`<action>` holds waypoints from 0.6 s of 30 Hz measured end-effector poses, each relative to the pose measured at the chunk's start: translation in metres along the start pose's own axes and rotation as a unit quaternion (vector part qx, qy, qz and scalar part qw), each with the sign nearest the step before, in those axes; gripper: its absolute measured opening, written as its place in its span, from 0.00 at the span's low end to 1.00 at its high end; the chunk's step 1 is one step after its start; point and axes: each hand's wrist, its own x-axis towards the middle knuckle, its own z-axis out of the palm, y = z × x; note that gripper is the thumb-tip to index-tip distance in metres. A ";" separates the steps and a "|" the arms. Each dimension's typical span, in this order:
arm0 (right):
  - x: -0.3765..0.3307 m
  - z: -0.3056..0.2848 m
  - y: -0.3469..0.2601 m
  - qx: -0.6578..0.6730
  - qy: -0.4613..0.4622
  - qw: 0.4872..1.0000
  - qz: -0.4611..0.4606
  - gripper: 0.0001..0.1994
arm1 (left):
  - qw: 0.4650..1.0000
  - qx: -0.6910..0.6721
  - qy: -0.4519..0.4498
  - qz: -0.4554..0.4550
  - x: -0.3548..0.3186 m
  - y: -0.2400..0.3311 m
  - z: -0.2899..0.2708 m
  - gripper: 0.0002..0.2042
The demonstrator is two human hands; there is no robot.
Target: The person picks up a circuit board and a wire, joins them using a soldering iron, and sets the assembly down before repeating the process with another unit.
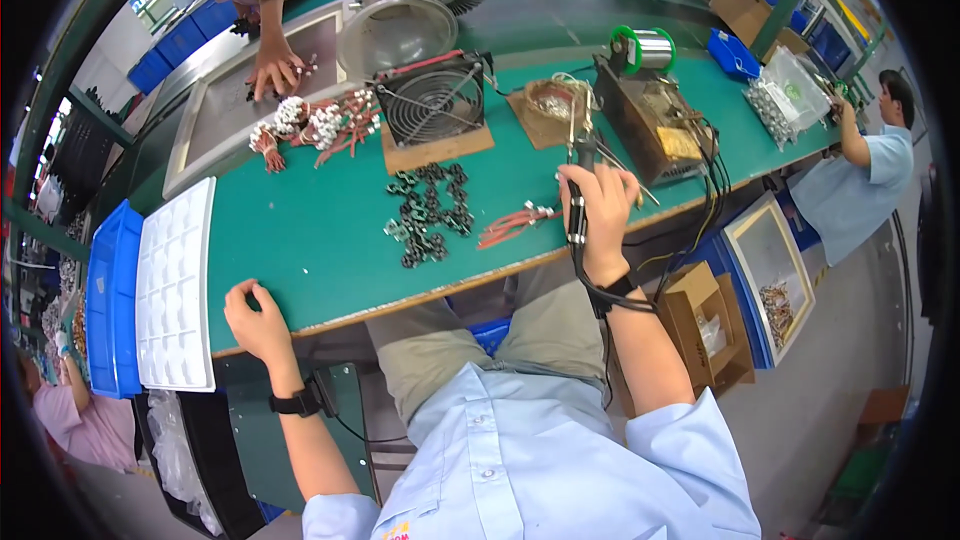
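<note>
Black-gripped, a soldering iron (pixel 577 223) is being held over the green bench (pixel 275 235) by the right hand (pixel 606 212), fingers closed around it, seemingly for steadiness. Dark components (pixel 430 215) and red wires (pixel 512 228) are being kept nearby, presumably for reach. The left hand (pixel 258 322) is being held near the bench edge, fingers loosely curled, empty. The iron is being pointed away from the body, long axis near-to-far.

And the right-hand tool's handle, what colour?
The handle is mostly black; head view shows it best.
</note>
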 end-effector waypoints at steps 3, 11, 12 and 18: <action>0.007 -0.005 -0.010 -0.010 0.005 1.000 0.012 0.14 | 0.999 -0.035 0.031 0.011 0.005 -0.003 -0.003 0.04; 0.000 -0.011 -0.020 -0.085 -0.022 0.996 0.006 0.13 | 0.999 -0.035 0.037 0.013 -0.005 0.007 -0.011 0.02; 0.001 -0.014 -0.020 -0.105 -0.022 0.994 0.011 0.14 | 0.998 -0.046 0.035 0.010 -0.005 0.009 -0.013 0.03; -0.001 -0.010 -0.022 -0.149 -0.061 0.987 0.010 0.14 | 0.999 -0.046 0.024 -0.018 -0.008 0.013 -0.026 0.04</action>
